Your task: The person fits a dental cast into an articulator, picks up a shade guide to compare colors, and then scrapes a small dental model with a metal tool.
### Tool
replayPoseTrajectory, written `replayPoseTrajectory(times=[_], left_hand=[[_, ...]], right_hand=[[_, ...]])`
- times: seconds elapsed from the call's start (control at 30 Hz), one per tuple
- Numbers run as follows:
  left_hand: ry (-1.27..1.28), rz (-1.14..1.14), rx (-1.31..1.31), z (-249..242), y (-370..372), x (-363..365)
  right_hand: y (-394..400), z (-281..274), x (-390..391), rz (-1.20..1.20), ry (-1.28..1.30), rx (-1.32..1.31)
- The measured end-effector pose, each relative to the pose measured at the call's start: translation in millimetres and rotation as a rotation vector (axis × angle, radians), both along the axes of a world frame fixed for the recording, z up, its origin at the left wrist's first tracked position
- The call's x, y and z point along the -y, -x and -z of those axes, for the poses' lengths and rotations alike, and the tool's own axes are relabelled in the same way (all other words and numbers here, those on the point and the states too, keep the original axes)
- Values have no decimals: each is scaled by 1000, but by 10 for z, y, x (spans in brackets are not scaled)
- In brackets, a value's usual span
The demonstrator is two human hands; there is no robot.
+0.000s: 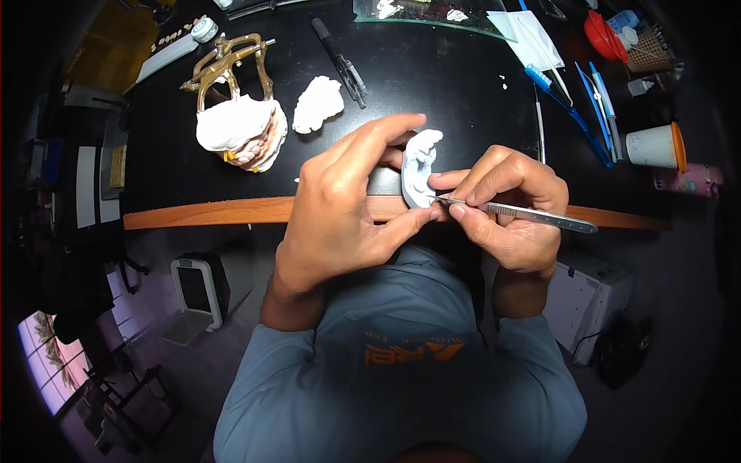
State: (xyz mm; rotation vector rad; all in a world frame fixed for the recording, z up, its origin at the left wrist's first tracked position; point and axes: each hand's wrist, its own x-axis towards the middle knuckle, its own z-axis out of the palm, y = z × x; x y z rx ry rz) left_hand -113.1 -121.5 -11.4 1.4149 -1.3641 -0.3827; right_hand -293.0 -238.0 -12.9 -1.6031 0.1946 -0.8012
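Observation:
My left hand (347, 208) grips a white plaster dental cast (421, 166) between thumb and fingers, held upright just above the table's wooden front edge (208, 212). My right hand (509, 212) pinches a slim metal scalpel-like knife (532, 216), its tip touching the lower side of the cast. The handle points off to the right.
On the black tabletop (432, 77) stand a brass articulator with plaster models (235, 116), a loose plaster piece (316, 103), a black pen-like tool (340, 62), blue instruments (587, 108), a white cup (654, 147) and a glass slab (432, 15). A bin (197, 297) sits on the floor.

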Motion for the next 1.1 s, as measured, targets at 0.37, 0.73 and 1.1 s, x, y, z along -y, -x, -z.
replayPoseTrajectory(times=[0.37, 0.73, 1.1], left_hand=[[-13, 111, 44, 9, -92, -28], [-113, 227, -124, 12, -153, -57], [-78, 220, -54, 12, -145, -60]], right_hand=[[-19, 41, 54, -6, 84, 61], [-27, 46, 59, -2, 191, 96], [0, 40, 78, -44, 172, 38]])
